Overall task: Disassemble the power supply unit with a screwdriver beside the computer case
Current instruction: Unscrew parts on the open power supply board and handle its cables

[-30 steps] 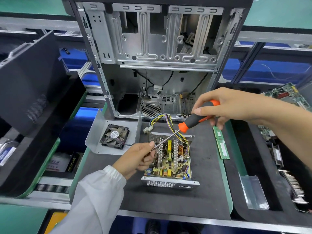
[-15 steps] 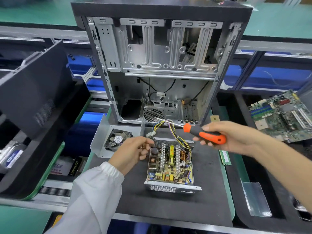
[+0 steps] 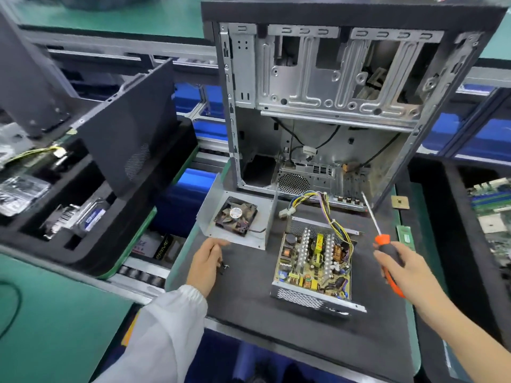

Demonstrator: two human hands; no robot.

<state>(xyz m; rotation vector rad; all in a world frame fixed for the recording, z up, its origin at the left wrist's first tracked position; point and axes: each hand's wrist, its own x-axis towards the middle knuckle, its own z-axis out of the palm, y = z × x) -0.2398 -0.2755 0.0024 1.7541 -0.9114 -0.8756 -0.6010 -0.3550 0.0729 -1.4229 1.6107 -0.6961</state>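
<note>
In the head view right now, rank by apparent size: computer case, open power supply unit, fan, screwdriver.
1. computer case
2. power supply unit
3. screwdriver, long but thin
4. fan
The last two look close, so their order is unsure.

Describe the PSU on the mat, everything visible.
The PSU lies flat on the black mat in front of the case, with its cover off. The yellow-green board is exposed, with two rows of silver heatsinks, a copper coil, capacitors and a yellow transformer. The remaining shell looks like grey sheet metal, with perforated vent walls at the near and far ends. A multicoloured wire bundle rises from the back and arcs toward the case, ending in a white connector. Neither hand touches it.
</note>
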